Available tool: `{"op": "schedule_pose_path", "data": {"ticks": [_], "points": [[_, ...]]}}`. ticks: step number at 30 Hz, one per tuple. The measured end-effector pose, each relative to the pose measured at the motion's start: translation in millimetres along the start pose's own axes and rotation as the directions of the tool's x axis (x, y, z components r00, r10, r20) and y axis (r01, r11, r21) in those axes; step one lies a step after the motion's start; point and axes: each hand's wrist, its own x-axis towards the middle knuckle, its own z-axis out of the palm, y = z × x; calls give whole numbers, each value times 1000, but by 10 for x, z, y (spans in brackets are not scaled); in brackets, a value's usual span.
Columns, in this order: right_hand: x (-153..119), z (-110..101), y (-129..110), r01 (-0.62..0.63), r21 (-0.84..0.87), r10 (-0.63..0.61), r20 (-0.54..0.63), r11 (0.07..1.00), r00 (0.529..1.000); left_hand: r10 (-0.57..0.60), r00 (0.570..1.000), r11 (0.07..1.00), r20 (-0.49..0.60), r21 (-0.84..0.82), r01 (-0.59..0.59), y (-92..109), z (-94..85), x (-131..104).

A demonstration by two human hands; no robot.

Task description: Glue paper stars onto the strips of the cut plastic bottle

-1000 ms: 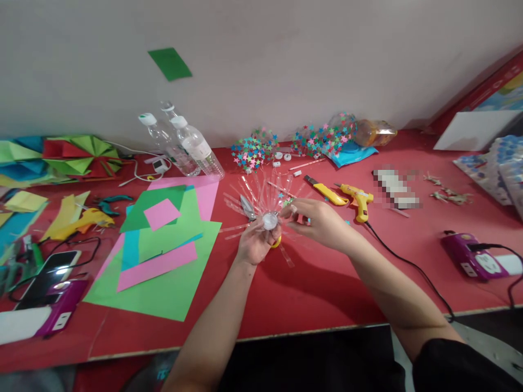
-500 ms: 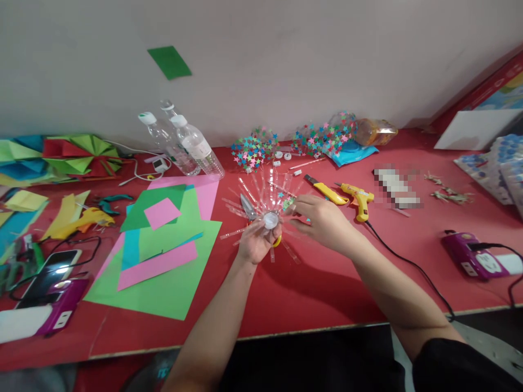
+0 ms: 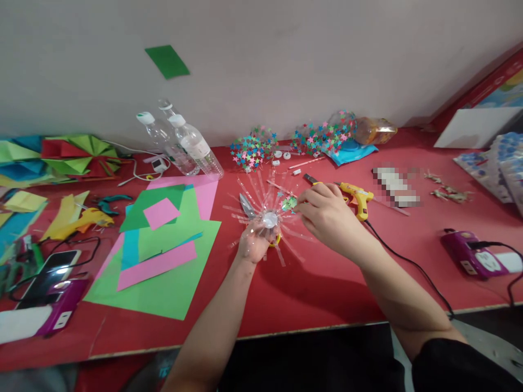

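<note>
My left hand is closed around a clear plastic bottle piece. Its side is cut into many thin strips that fan outward all round, with the round whitish centre facing up. My right hand is just to the right of it, fingers curled together near the strip ends; what is between the fingertips is hidden. Under the fan lie scissors, their yellow handle partly behind my left hand. Small star sequins lie by my right fingertips. Behind my right hand is a yellow box cutter, partly covered.
A yellow glue gun with a black cord lies to the right. Coloured paper sheets spread at left, below plastic bottles. Star-covered balls stand along the wall. Purple power strips sit at both sides.
My right hand has drawn a little to the right and up, away from the bottle piece. The strips have shifted with a slight turn; my left hand keeps its hold.
</note>
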Motion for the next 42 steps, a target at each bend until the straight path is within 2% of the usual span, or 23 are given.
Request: {"op": "schedule_pose_path", "data": {"ticks": [3,6,9,13,17,22,28,35,39,42], "points": [[11,16,-55,35,42,-36,4,998,999,2,1000,1000,-24,10,-1,9,24,-3],[26,45,-39,63,268,-79,50,961,996,4,999,1000,-42,23,-3,18,42,-5],[46,129,42,38,455,-92,96,890,991,-12,1000,1000,-6,23,12,15,21,-2],[72,233,131,39,469,-72,52,882,996,-2,998,1000,67,0,2,-3,-54,7],[88,249,136,91,544,-132,36,834,991,-19,996,1000,87,-9,20,-17,-69,9],[115,327,105,115,405,-138,29,907,990,-16,998,1000,56,15,15,-32,-21,9],[121,351,28,92,206,-93,-6,974,996,-37,994,999,102,16,36,-62,-42,15],[122,355,5,38,191,-36,-12,981,999,-46,992,999,114,25,44,-78,-42,-7],[126,393,5,51,161,-46,-34,986,998,-56,995,997,84,61,51,-82,-27,-14],[132,416,-5,67,150,-62,-38,986,997,-47,993,996,113,81,38,-70,7,-22]]}}
